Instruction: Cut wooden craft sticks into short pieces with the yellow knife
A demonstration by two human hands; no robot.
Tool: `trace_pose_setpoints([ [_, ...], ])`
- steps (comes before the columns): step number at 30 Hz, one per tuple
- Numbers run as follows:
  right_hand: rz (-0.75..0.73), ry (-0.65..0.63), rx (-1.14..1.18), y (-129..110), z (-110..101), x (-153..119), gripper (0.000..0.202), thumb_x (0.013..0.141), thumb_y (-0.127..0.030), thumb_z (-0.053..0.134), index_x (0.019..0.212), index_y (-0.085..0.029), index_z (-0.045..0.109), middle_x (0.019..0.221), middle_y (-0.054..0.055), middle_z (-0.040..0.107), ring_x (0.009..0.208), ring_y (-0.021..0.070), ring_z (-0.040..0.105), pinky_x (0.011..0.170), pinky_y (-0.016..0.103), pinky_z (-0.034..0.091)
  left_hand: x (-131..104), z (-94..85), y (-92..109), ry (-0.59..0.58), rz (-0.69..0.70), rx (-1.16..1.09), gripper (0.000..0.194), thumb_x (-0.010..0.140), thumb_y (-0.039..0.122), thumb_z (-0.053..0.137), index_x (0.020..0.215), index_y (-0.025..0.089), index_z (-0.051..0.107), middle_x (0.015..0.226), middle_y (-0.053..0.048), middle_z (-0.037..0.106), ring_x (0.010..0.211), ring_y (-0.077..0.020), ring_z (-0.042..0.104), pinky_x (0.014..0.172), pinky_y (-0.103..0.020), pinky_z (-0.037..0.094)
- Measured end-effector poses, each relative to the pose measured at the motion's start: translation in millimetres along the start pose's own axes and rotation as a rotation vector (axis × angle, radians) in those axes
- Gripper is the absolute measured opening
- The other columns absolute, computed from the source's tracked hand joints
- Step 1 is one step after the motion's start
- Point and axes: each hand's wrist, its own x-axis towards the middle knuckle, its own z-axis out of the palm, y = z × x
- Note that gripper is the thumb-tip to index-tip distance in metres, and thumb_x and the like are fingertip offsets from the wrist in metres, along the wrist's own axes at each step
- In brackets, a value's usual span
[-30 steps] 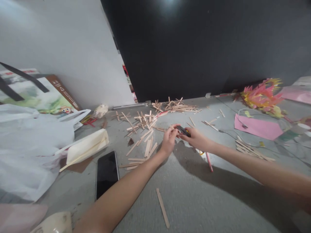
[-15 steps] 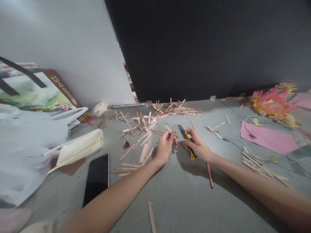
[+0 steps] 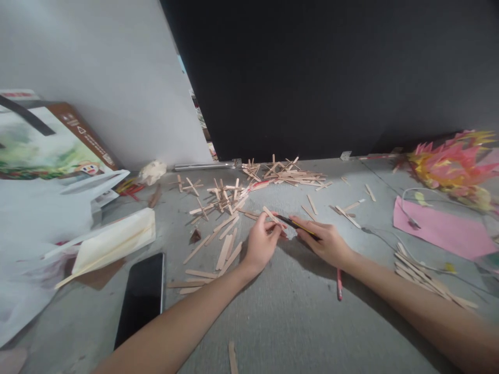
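Between the fingers of my left hand (image 3: 262, 243) is a wooden craft stick (image 3: 270, 214), its far end sticking up past the fingertips. My right hand (image 3: 326, 243) is closed round a yellow and black utility knife (image 3: 306, 227). The knife's dark blade points left and lies against or very close to the stick; exact contact is hard to make out. A pink pencil (image 3: 339, 284) lies on the grey surface (image 3: 296, 322), partly beneath my right wrist. Loose craft sticks (image 3: 225, 250) are spread left of my left hand.
Beyond my hands lies a heap of sticks (image 3: 288, 174). A phone (image 3: 140, 296), a white plastic bag (image 3: 35, 228) and folded cream paper (image 3: 117, 236) are at left. Pink paper (image 3: 442, 228), a cable (image 3: 409, 208), more sticks (image 3: 423, 275) and a pink-yellow paper craft (image 3: 454, 163) are at right.
The knife has turned from pointing up and away to pointing left, and its blade has come up to the stick in my left hand. The view has shifted slightly.
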Motion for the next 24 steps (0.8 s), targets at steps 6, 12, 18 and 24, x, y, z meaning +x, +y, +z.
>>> trace_pose_setpoints([
  [6, -0.02, -0.031, 0.019, 3.0, 1.7, -1.0, 0.044, 0.109, -0.027, 0.05, 0.152, -0.028, 0.056, 0.119, 0.007, 0.078, 0.1, 0.0194, 0.076, 0.082, 0.028, 0.059, -1.3, -0.4, 0.8, -0.006, -0.01, 0.04, 0.033, 0.092, 0.034, 0.07, 0.116, 0.021, 0.052, 0.08, -0.003, 0.077, 0.073, -0.0216, 0.078, 0.074, -0.031, 0.061],
  [12, 0.002, -0.034, 0.022, 1.5, 2.1, -0.9, 0.044, 0.108, -0.027, 0.049, 0.151, -0.029, 0.057, 0.114, 0.006, 0.078, 0.094, 0.0192, 0.076, 0.081, 0.028, 0.059, -0.8, -1.9, -1.0, -0.013, 0.0, 0.077, 0.033, 0.093, 0.037, 0.069, 0.117, 0.021, 0.051, 0.082, -0.005, 0.079, 0.074, -0.0233, 0.079, 0.074, -0.032, 0.061],
  [18, 0.022, -0.059, 0.078, 0.0, 0.1, 1.6, 0.042, 0.108, -0.031, 0.049, 0.148, -0.023, 0.062, 0.116, 0.009, 0.08, 0.088, 0.0178, 0.077, 0.078, 0.026, 0.059, -1.8, -3.1, -4.6, -0.005, 0.025, 0.156, 0.037, 0.095, 0.038, 0.065, 0.124, 0.02, 0.05, 0.085, -0.006, 0.079, 0.075, -0.0236, 0.079, 0.073, -0.032, 0.062],
  [24, 0.054, -0.102, -0.007, -10.3, 2.4, -1.1, 0.046, 0.11, -0.031, 0.045, 0.153, -0.022, 0.056, 0.1, 0.008, 0.08, 0.08, 0.0176, 0.074, 0.074, 0.027, 0.057, -4.4, -4.8, -4.0, -0.011, 0.087, 0.278, 0.034, 0.098, 0.032, 0.061, 0.128, 0.02, 0.051, 0.079, -0.004, 0.078, 0.076, -0.0224, 0.079, 0.074, -0.029, 0.058],
])
